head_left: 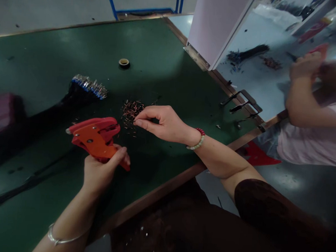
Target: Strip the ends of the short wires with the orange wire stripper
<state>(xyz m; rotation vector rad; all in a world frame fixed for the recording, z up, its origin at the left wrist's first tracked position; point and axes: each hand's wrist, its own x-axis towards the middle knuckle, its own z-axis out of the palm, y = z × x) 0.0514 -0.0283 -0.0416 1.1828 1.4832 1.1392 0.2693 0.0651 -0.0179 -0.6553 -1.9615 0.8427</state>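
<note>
In the head view my left hand (100,173) is wrapped round the handles of a red and orange wire stripper (93,137), held over the green table with its head toward the upper left. My right hand (162,124) is closed in a pinch, thumb against forefinger, at the edge of a small pile of copper-coloured wire scraps (132,110). What the pinch holds, if anything, is too small to make out. Beyond the stripper lies a bundle of black wires (71,95) with blue and silver terminals on its near ends.
A roll of tape (124,63) lies farther back on the green table (149,39). A black metal bracket (243,103) sits by its right edge, below a white post (217,28). At right a co-worker's hand (305,67) grips a red tool. A purple block (3,113) is at left.
</note>
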